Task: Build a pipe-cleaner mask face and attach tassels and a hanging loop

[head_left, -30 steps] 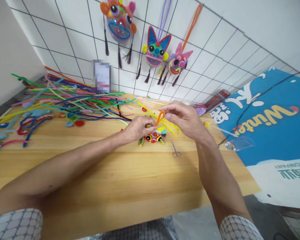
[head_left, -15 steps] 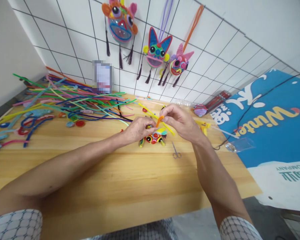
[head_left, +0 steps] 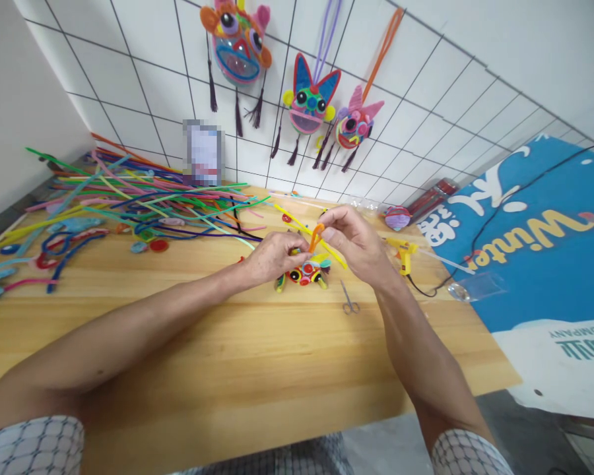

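Note:
A short orange pipe cleaner [head_left: 316, 237], bent into a narrow loop, stands between my two hands. My left hand [head_left: 273, 256] pinches its lower end between thumb and fingers. At its upper right, the thumb and forefinger of my right hand [head_left: 355, 243] close on the loop. Just below lies a small animal-like face [head_left: 305, 274] in red and yellow, with black-and-yellow eyes, partly covered by my left fingers. Yellow pipe cleaners [head_left: 334, 254] lie behind and under my hands. A small pair of scissors [head_left: 350, 307] rests on the table below my right hand.
Many coloured pipe cleaners [head_left: 178, 198] are heaped at the back left of the wooden table [head_left: 218, 369]. A yellow glue gun [head_left: 404, 256] with a black cord lies to the right. Finished masks with tassels [head_left: 311, 105] hang on the white grid wall.
My right hand has shifted slightly and its wrist has moved left, uncovering more of the glue gun. The orange pipe cleaner now shows as a more upright, open loop.

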`<control>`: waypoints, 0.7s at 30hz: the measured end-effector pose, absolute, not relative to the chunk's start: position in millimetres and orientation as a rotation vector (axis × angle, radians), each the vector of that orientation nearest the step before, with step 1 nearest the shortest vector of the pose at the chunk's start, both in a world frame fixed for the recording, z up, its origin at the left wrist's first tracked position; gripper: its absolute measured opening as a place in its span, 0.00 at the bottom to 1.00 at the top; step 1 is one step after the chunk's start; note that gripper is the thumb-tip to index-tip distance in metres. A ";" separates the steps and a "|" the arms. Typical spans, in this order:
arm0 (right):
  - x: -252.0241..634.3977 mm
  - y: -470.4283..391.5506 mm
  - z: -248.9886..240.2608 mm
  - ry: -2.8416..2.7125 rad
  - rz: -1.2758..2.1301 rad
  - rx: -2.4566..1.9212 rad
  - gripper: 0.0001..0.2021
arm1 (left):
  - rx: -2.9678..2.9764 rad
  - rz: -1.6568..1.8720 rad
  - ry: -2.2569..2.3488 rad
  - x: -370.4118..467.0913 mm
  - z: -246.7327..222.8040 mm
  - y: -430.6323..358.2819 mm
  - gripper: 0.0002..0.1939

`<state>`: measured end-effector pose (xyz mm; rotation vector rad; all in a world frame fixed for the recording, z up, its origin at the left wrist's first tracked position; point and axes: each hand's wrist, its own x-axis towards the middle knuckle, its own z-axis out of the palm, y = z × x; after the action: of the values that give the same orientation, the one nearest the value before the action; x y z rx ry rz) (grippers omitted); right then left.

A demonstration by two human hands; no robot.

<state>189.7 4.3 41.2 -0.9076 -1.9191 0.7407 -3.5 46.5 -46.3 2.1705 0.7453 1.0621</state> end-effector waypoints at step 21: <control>194.8 10.6 45.1 -2.061 0.759 -0.897 0.11 | 2.185 1.077 0.710 -3.8 -48.5 46.2 0.09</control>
<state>194.8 10.6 45.1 -0.8969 -2.0607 0.7590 -3.8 46.2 -48.5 2.1850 0.7100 1.0770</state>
